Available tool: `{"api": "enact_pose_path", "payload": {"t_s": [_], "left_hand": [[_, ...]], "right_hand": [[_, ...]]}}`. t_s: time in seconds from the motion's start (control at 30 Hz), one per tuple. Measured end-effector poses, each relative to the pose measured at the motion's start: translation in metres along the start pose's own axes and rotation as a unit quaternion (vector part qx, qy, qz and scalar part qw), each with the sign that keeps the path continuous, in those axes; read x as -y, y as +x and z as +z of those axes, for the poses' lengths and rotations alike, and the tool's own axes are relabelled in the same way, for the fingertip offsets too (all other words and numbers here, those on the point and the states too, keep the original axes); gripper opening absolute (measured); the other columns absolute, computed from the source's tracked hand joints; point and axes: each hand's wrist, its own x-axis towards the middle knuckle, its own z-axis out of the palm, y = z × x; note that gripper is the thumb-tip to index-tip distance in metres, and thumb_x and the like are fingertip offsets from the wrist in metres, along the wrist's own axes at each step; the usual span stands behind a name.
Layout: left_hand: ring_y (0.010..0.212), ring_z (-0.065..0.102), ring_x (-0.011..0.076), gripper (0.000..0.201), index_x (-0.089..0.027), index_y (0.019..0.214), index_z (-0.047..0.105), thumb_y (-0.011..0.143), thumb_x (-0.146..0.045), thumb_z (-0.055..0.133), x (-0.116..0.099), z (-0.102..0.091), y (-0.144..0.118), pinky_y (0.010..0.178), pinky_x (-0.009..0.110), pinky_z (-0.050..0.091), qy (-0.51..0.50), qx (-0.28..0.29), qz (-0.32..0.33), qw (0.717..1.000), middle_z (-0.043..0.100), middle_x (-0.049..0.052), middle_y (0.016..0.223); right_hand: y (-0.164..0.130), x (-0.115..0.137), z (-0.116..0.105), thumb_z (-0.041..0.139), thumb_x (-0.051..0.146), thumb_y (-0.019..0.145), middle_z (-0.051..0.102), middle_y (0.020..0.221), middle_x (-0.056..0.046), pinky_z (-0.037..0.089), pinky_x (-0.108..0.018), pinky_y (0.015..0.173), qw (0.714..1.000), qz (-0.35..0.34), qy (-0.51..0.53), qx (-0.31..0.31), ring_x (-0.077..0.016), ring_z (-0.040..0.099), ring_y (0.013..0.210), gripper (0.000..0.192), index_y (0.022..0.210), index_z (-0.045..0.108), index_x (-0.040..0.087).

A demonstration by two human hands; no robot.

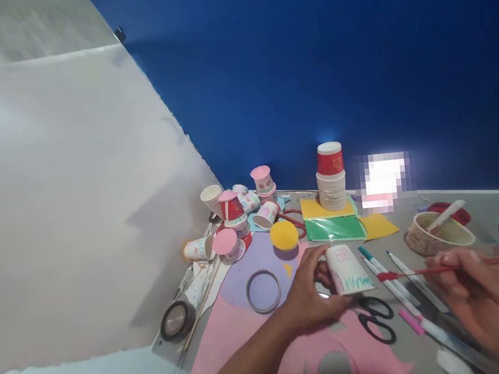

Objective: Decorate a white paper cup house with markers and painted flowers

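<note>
My left hand [306,296] grips a small white paper cup [348,270] lying on its side, marked with pink and teal scribbles. My right hand [485,296] holds a thin red brush or pen [438,269], whose red tip sits just right of the cup. Black scissors [377,317] lie on the table below the cup. Several markers [393,282] lie between my two hands.
A pink sheet [228,336] and a purple sheet [260,253] lie under a tape ring [263,291]. Decorated cups [234,212] cluster at the back left, and a cup stack [331,176] stands on yellow and green paper [335,226]. A woven basket [437,233] sits right; a dark tape roll [176,320] sits left.
</note>
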Motion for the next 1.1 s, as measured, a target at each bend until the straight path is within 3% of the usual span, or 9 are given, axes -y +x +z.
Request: {"api": "enact_pose_path", "payload": {"t_s": [0.1, 0.17, 0.23, 0.37, 0.57, 0.77, 1.1], "left_hand": [[0.095, 0.063, 0.0169, 0.087, -0.026, 0.148, 0.052, 0.067, -0.013, 0.082, 0.001, 0.003, -0.001, 0.078, 0.030, 0.057, 0.016, 0.004, 0.028, 0.999, 0.054, 0.012, 0.144], [0.095, 0.064, 0.0167, 0.088, -0.026, 0.150, 0.049, 0.068, -0.008, 0.075, 0.003, 0.004, -0.003, 0.079, 0.031, 0.057, 0.030, 0.000, 0.037, 0.999, 0.051, 0.013, 0.148], [0.104, 0.064, 0.0196, 0.088, -0.027, 0.152, 0.047, 0.069, -0.006, 0.072, 0.006, 0.004, -0.003, 0.083, 0.033, 0.058, 0.063, 0.008, 0.049, 0.997, 0.050, 0.013, 0.151], [0.124, 0.060, 0.0270, 0.088, -0.028, 0.153, 0.045, 0.072, -0.007, 0.072, 0.012, 0.001, 0.000, 0.093, 0.038, 0.059, 0.122, 0.017, 0.077, 0.989, 0.049, 0.013, 0.153], [0.142, 0.049, 0.0326, 0.081, -0.029, 0.150, 0.046, 0.078, -0.014, 0.079, 0.014, -0.001, 0.003, 0.114, 0.051, 0.051, 0.178, 0.010, 0.112, 0.978, 0.050, 0.013, 0.146], [0.143, 0.047, 0.0335, 0.083, -0.031, 0.151, 0.045, 0.080, -0.020, 0.085, 0.014, 0.001, 0.003, 0.115, 0.053, 0.050, 0.189, 0.015, 0.100, 0.977, 0.048, 0.013, 0.148], [0.140, 0.050, 0.0328, 0.082, -0.029, 0.149, 0.046, 0.075, -0.008, 0.076, 0.016, 0.002, 0.005, 0.115, 0.051, 0.051, 0.206, 0.030, 0.135, 0.969, 0.050, 0.013, 0.146]], "right_hand": [[0.000, -0.008, 0.002, 0.098, 0.052, 0.062, 0.063, 0.064, -0.007, 0.046, -0.023, 0.037, 0.999, 0.043, 0.011, -0.002, -0.0123, 0.052, 0.050, 0.038, 0.065, 0.076, 0.021], [0.003, -0.008, 0.003, 0.097, 0.055, 0.066, 0.055, 0.054, 0.000, 0.051, -0.023, 0.044, 1.000, 0.018, 0.022, -0.003, -0.0092, 0.049, 0.047, 0.040, 0.069, 0.077, 0.021], [0.004, -0.007, 0.003, 0.096, 0.055, 0.069, 0.051, 0.049, 0.003, 0.051, -0.023, 0.046, 0.999, 0.008, 0.034, 0.035, -0.0100, 0.050, 0.047, 0.038, 0.074, 0.079, 0.022], [0.001, -0.007, 0.005, 0.099, 0.054, 0.064, 0.066, 0.060, 0.001, 0.046, -0.023, 0.044, 0.999, 0.008, 0.021, 0.043, -0.0081, 0.049, 0.047, 0.040, 0.075, 0.077, 0.023], [-0.010, -0.013, 0.004, 0.091, 0.050, 0.082, 0.074, 0.069, -0.003, 0.044, -0.022, 0.044, 0.992, -0.036, -0.049, 0.113, -0.0104, 0.056, 0.051, 0.029, 0.085, 0.080, 0.024], [-0.020, -0.012, 0.003, 0.082, 0.048, 0.093, 0.076, 0.072, -0.003, 0.046, -0.023, 0.047, 0.981, -0.083, -0.110, 0.135, -0.0112, 0.058, 0.054, 0.025, 0.088, 0.080, 0.024], [-0.032, -0.003, 0.007, 0.069, 0.045, 0.103, 0.075, 0.074, -0.004, 0.046, -0.024, 0.045, 0.937, -0.186, -0.241, 0.170, -0.0124, 0.058, 0.052, 0.027, 0.088, 0.079, 0.025]]}}
